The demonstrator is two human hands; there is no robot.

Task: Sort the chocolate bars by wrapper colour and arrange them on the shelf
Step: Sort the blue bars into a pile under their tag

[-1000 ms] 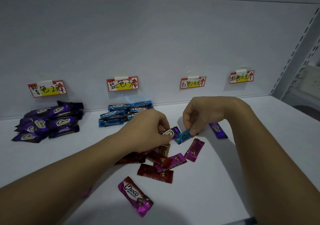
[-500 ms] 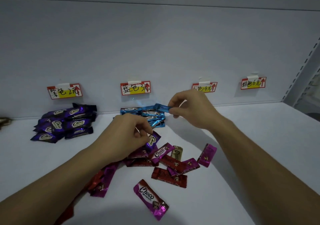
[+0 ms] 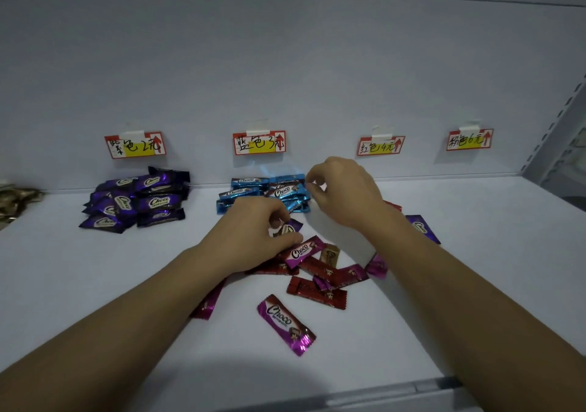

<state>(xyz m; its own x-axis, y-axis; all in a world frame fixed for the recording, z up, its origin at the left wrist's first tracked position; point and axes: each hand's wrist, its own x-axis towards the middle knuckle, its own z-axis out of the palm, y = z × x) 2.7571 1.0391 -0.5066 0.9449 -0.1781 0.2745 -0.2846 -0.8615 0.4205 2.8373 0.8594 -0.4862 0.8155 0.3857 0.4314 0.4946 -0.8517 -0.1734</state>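
Observation:
My left hand point(image 3: 253, 228) pinches a purple chocolate bar point(image 3: 290, 228) at the back of a mixed heap of red and pink bars point(image 3: 320, 269). My right hand point(image 3: 344, 189) hovers just right of the blue pile point(image 3: 269, 193), fingers loosely curled and holding nothing. A purple pile point(image 3: 136, 201) lies at the back left under its label. One pink bar point(image 3: 287, 324) lies alone in front. A stray purple bar point(image 3: 421, 228) lies right of my right forearm, a red one point(image 3: 393, 205) behind my wrist.
Four handwritten price labels hang on the back wall: purple point(image 3: 134, 144), blue point(image 3: 259, 143), red point(image 3: 380, 145), pink point(image 3: 469, 139). Gold wrappers point(image 3: 17, 201) lie at the far left. A perforated upright point(image 3: 558, 132) bounds the shelf on the right; the shelf's front edge point(image 3: 396, 389) runs below.
My right hand carried a blue bar from the heap to the blue pile and let it go. My left hand kept hold of the purple bar.

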